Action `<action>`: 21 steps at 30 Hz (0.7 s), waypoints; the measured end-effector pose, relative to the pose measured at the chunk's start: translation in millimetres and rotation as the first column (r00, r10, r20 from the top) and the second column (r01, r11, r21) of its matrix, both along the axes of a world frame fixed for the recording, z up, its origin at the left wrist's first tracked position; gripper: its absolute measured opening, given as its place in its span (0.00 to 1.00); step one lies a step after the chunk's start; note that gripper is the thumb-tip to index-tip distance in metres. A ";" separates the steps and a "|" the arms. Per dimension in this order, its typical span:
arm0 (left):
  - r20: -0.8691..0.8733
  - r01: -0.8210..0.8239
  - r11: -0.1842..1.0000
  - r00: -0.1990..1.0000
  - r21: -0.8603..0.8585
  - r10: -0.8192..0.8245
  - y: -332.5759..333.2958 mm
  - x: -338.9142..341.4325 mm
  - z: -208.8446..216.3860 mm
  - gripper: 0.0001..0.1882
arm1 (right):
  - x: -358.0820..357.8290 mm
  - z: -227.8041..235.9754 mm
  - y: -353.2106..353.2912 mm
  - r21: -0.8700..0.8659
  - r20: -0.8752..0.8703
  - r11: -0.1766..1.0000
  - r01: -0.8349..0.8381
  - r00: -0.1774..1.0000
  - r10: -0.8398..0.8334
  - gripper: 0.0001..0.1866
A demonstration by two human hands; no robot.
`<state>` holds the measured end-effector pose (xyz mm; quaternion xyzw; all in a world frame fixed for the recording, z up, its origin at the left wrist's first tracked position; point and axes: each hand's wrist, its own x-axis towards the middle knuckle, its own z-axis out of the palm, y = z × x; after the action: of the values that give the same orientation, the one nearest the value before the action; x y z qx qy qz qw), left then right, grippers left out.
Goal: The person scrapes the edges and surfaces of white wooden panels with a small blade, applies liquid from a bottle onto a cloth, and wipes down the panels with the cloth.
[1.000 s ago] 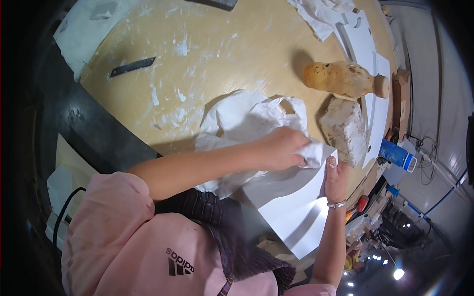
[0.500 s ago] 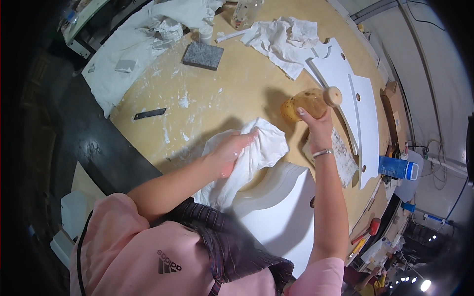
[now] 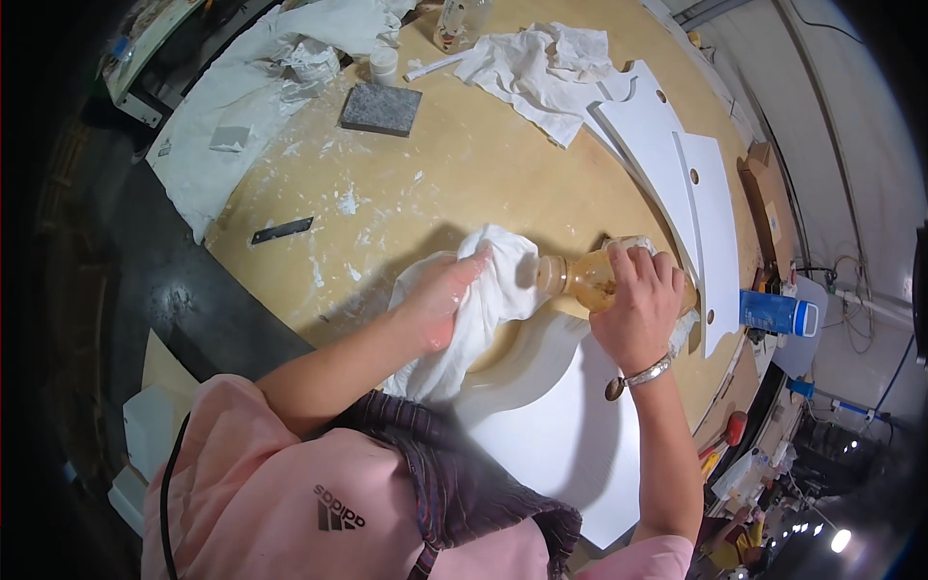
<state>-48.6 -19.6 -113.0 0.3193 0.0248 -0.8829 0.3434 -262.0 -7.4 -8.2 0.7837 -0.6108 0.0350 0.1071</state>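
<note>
A bunched white cloth (image 3: 500,277) is gripped in my left hand (image 3: 435,300), its loose end hanging toward my body. My right hand (image 3: 640,307) is wrapped around a clear plastic bottle (image 3: 587,277) with an amber tint. The bottle lies tipped sideways, its neck pointing left and its mouth against or very near the cloth. Below both hands rests a stack of white curved panels (image 3: 551,416). Partly hidden behind the bottle and my right hand is a pale block or pad on the table.
White panels with holes (image 3: 710,232) lie along the right side of the table (image 3: 319,164). Farther off are a crumpled white rag (image 3: 536,77), a grey sanding block (image 3: 381,108), a small white jar (image 3: 384,66) and a black strip (image 3: 282,230). A blue bottle (image 3: 773,312) lies right.
My right hand has turned the bottle over, so its neck end swung from the right to the left, against or near the cloth. The left hand keeps its grip on the cloth.
</note>
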 end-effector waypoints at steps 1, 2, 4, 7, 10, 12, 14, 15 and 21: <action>0.030 0.026 1.000 0.999 0.010 -0.026 0.8 -1.6 6.6 0.15 | 4.3 3.7 1.4 -0.005 -0.003 1.000 0.004 1.000 -0.004 0.23; 0.061 0.051 0.999 0.997 0.020 -0.052 2.0 -2.0 9.7 0.13 | 4.7 4.2 1.9 -0.004 -0.005 1.000 0.008 1.000 -0.008 0.23; 0.016 0.039 0.999 0.999 0.016 -0.039 4.3 -3.0 2.7 0.13 | 5.4 4.7 0.2 0.024 -0.079 1.000 -0.009 0.997 0.011 0.23; -0.036 0.039 0.999 0.999 0.010 -0.038 4.9 -0.4 -1.1 0.13 | 11.0 4.4 -5.0 -0.006 -0.071 0.992 -0.124 0.990 0.123 0.19; -0.051 0.044 0.999 0.998 -0.010 -0.045 4.9 1.3 0.1 0.14 | 12.5 13.6 -7.3 -0.011 -0.130 0.994 -0.112 0.985 0.109 0.12; -0.056 0.035 0.999 0.998 -0.026 -0.036 4.7 2.6 0.9 0.14 | 9.6 18.6 -7.0 0.009 -0.148 0.996 -0.092 0.985 0.093 0.12; -0.063 0.030 1.000 0.998 -0.006 -0.030 3.2 2.0 0.8 0.13 | 8.9 20.7 -6.1 0.029 -0.167 0.997 -0.075 0.983 0.079 0.11; -0.067 0.028 1.000 0.997 -0.004 -0.028 2.7 1.7 0.8 0.13 | 9.4 21.3 -4.0 0.052 -0.161 0.993 -0.107 0.980 0.114 0.10; -0.088 0.059 0.997 0.995 0.054 -0.054 1.2 -2.4 0.8 0.11 | 9.2 21.8 -7.9 0.059 -0.161 0.991 -0.124 0.978 0.132 0.09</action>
<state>-51.0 -18.4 -112.3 0.2912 0.0554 -0.9042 0.3075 -252.9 -15.3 13.6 0.8239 -0.5490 -0.0378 0.1353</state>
